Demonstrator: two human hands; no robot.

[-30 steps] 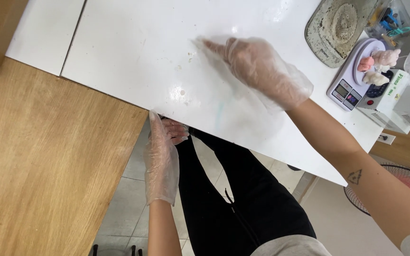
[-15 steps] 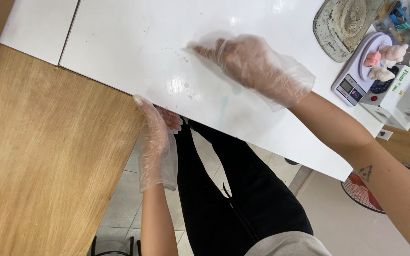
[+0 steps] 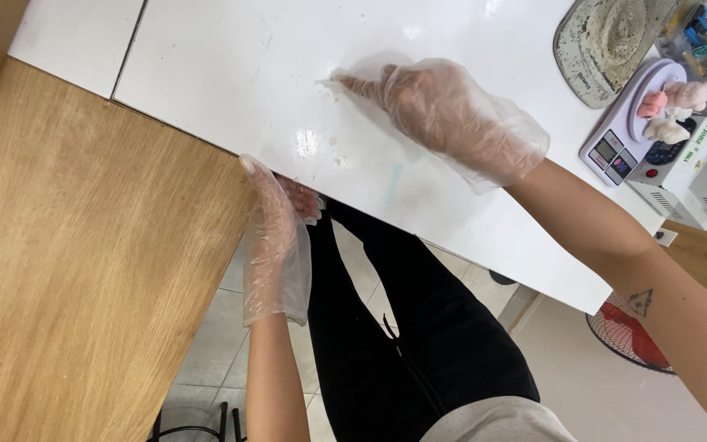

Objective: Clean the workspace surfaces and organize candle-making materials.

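Left hand (image 3: 276, 237), in a loose clear glove, lies open and cupped just under the white surface's (image 3: 231, 65) near edge at about 9 o'clock in the view, beside the wooden tabletop (image 3: 83, 270). Toward 12 o'clock the right hand (image 3: 443, 115), gloved too, presses flat with fingers stretched, gripping nothing, its fingertips touching a small smear of pale crumbs (image 3: 326, 85) on the white surface. At 2 o'clock a kitchen scale (image 3: 623, 135) carries small pink and white figures (image 3: 666, 110), near a grey crusted tray (image 3: 607, 41).
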